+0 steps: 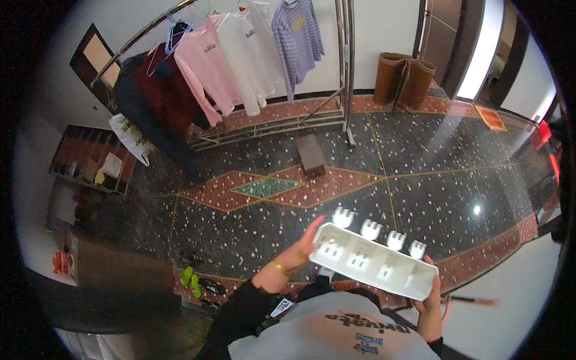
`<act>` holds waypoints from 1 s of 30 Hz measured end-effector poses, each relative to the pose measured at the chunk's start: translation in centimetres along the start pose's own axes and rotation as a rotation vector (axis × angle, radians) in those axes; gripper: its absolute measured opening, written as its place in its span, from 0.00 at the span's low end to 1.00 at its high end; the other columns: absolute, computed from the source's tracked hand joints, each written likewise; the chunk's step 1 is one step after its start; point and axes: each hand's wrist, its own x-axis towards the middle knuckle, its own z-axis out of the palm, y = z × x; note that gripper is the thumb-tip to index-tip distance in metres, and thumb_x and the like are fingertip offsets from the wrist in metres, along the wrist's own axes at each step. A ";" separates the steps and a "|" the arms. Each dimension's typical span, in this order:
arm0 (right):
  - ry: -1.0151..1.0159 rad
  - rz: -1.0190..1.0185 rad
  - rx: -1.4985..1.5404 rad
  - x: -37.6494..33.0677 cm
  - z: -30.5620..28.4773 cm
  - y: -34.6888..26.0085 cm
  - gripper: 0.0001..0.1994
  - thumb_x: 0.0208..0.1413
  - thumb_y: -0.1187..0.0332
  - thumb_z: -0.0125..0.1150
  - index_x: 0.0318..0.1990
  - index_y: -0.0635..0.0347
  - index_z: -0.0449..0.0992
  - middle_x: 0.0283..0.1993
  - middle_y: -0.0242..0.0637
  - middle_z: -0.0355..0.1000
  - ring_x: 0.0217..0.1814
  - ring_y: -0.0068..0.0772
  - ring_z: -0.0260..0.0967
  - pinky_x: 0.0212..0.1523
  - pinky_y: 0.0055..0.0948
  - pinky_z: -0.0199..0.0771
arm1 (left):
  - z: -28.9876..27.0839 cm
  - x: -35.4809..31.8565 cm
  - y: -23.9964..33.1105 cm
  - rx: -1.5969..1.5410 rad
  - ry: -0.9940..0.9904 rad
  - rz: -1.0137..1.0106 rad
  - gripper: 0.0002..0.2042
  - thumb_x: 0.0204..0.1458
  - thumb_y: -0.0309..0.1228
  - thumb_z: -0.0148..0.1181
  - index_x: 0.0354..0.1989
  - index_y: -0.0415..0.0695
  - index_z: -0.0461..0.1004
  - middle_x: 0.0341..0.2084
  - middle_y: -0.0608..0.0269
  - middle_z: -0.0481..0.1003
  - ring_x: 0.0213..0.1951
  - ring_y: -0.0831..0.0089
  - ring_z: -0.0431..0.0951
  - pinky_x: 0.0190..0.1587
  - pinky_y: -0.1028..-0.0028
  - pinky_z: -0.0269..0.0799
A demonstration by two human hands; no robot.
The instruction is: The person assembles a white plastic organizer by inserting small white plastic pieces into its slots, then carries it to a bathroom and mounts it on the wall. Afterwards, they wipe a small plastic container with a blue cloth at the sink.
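Note:
A long white plastic storage holder (393, 264) is held up in front of my body. Its inside faces me and shows several sections with small slots in the bottom. Several white fork-shaped prongs stick out along its far edge. My left hand (300, 251) grips its left end, thumb side up. At the opposite end my right hand (429, 305) is closed around the short side. The holder tilts, its right end lower in view than its left. The fingers behind it are partly hidden.
Ahead stands a metal clothes rack (346, 72) with several hanging garments. A small brown stool (310, 153) rests on the speckled floor, and brown boots (393, 78) stand by the far wall. Green slippers (191, 281) lie at lower left. A low shelf (90, 159) is at far left.

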 end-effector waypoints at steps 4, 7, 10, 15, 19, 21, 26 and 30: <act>0.430 -0.072 0.082 5.6 -1.8 -3.7 0.43 0.48 0.45 0.58 0.66 0.58 0.48 0.60 0.47 0.60 0.61 0.47 0.60 0.59 0.46 0.63 | 2.2 13.3 1.8 0.028 -0.160 -0.073 0.56 0.34 0.59 0.65 0.68 0.49 0.38 0.61 0.55 0.55 0.62 0.63 0.56 0.63 0.64 0.51; 0.566 -0.103 0.100 9.5 -5.7 -5.9 0.43 0.46 0.46 0.60 0.66 0.58 0.49 0.59 0.44 0.61 0.60 0.45 0.62 0.58 0.46 0.65 | 5.1 22.9 1.6 0.034 -0.259 -0.136 0.56 0.33 0.59 0.66 0.68 0.49 0.39 0.61 0.56 0.55 0.62 0.63 0.57 0.63 0.64 0.51; 0.599 -0.202 0.125 14.6 -10.7 -8.6 0.41 0.47 0.48 0.59 0.65 0.58 0.50 0.57 0.43 0.63 0.59 0.44 0.62 0.58 0.45 0.64 | 7.6 32.0 1.7 -0.038 -0.288 -0.140 0.53 0.32 0.57 0.69 0.66 0.50 0.46 0.58 0.59 0.60 0.61 0.64 0.59 0.61 0.64 0.55; 0.548 -0.180 0.107 26.2 -17.2 -15.1 0.36 0.53 0.48 0.51 0.65 0.60 0.52 0.59 0.45 0.61 0.61 0.43 0.60 0.59 0.43 0.64 | 11.4 46.1 4.8 0.033 -0.245 -0.072 0.45 0.41 0.62 0.58 0.62 0.46 0.53 0.57 0.63 0.62 0.57 0.67 0.64 0.60 0.65 0.60; 0.612 -0.138 0.160 35.8 -19.7 -20.2 0.37 0.52 0.48 0.53 0.65 0.56 0.51 0.60 0.46 0.60 0.61 0.45 0.61 0.58 0.44 0.63 | 13.8 56.5 7.9 0.092 -0.150 -0.039 0.48 0.41 0.70 0.45 0.65 0.49 0.47 0.63 0.63 0.54 0.64 0.64 0.54 0.64 0.61 0.52; 0.489 -0.188 0.188 40.3 -21.5 -22.1 0.37 0.51 0.48 0.54 0.65 0.55 0.51 0.60 0.46 0.59 0.61 0.45 0.60 0.59 0.45 0.63 | 14.5 61.8 8.7 0.054 -0.118 0.045 0.49 0.40 0.72 0.42 0.66 0.49 0.46 0.63 0.63 0.54 0.64 0.65 0.54 0.64 0.59 0.51; 0.629 -0.205 0.082 50.3 -28.9 -25.3 0.38 0.52 0.48 0.54 0.66 0.55 0.48 0.61 0.44 0.58 0.62 0.43 0.59 0.60 0.44 0.61 | 15.1 76.2 8.1 0.131 -0.183 -0.243 0.48 0.43 0.70 0.46 0.67 0.57 0.38 0.65 0.66 0.50 0.66 0.62 0.47 0.58 0.50 0.49; 0.696 -0.234 0.098 56.6 -34.1 -28.0 0.37 0.53 0.48 0.54 0.66 0.51 0.47 0.61 0.42 0.58 0.62 0.41 0.58 0.61 0.43 0.60 | 16.7 88.6 7.5 0.157 -0.273 -0.320 0.42 0.48 0.61 0.51 0.67 0.58 0.41 0.62 0.67 0.55 0.62 0.64 0.55 0.55 0.54 0.57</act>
